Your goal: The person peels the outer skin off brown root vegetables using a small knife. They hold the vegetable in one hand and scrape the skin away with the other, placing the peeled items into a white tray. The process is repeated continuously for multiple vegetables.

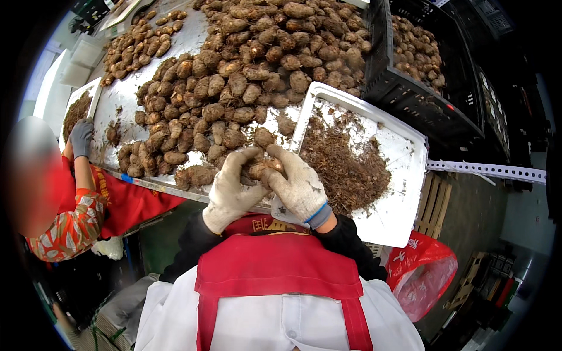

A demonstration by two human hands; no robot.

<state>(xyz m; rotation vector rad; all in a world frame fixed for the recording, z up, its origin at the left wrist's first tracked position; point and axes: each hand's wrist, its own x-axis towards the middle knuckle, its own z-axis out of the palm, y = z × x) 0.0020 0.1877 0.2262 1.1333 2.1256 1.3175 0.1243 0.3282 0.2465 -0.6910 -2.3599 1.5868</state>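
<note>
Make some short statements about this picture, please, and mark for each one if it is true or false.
1. The left hand and the right hand hold a tuber between them. True.
2. The white tray lies to the left of both hands. False: it lies to their right.
3. The co-worker's visible hand wears a grey glove. True.
4. The black crate is covered by a lid. False: its top is open, and brown tubers show inside.
5. The plastic bag below the tray is green. False: it is red.
</note>
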